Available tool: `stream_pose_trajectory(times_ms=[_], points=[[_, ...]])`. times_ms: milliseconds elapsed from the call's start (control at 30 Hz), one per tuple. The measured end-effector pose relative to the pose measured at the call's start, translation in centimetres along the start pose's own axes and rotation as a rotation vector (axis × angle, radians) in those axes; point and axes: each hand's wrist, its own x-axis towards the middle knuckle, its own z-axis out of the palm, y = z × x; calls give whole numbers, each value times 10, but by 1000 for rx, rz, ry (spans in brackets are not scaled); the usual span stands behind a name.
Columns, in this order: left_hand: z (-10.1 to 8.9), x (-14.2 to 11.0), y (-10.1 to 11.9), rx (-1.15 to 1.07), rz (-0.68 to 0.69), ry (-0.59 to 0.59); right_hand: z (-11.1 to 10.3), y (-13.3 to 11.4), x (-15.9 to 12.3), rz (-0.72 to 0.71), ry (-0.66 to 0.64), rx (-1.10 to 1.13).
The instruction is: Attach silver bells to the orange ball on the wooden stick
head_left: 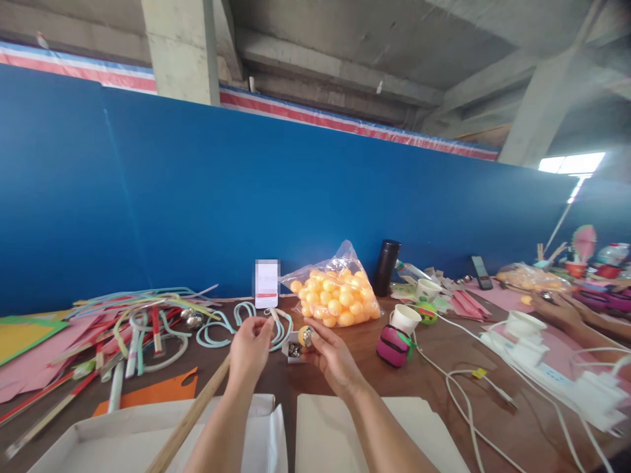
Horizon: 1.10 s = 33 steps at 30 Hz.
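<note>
My right hand grips an orange ping-pong ball between thumb and fingers, with small shiny silver pieces on its side. To its left, my left hand is closed in a pinch, its fingertips together; what they hold, if anything, is too small to make out. Just under the ball sits a small box of shiny metal bits, partly hidden by my right hand. A wooden stick runs beneath my left wrist. Behind my hands lies a clear bag full of orange balls.
Coiled light-blue tubing and a phone stand behind my left hand. A white tray is at the front. Rightward are a purple ball, a paper cup, a black bottle, cables and another person's hands.
</note>
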Motion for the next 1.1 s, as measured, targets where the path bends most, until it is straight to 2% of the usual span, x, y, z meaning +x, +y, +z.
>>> stream_pose_trajectory(times_ms=[67, 133, 200, 333, 467, 567, 667, 767, 867, 933, 1100], points=[[-12, 0, 4, 357, 48, 163, -2, 1, 2, -7, 24, 10], [-23, -2, 5, 600, 108, 209, -3, 2, 3, -5, 39, 15], [-33, -5, -2, 801, 172, 183, -4, 3, 4, -10, 44, 18], [-49, -9, -27, 1041, 67, 67, -3, 4, 3, -40, 38, 16], [-61, -9, -46, 990, -29, -119, -2, 3, 3, -44, 40, 20], [-64, -10, -43, 948, -28, -54, -1, 2, 3, -41, 59, 23], [-59, -15, -27, 908, 17, 44, -2, 2, 5, -50, 109, 14], [-46, -25, -13, 844, 214, 126, -3, 3, 6, -79, 130, -2], [-30, -37, -9, 822, 413, 122, -3, 3, 7, -109, 135, -27], [-22, -42, -10, 802, 486, 125, -3, 3, 7, -118, 147, -44], [-18, -43, -15, 774, 599, 284, -4, 2, 6, -118, 176, -63]])
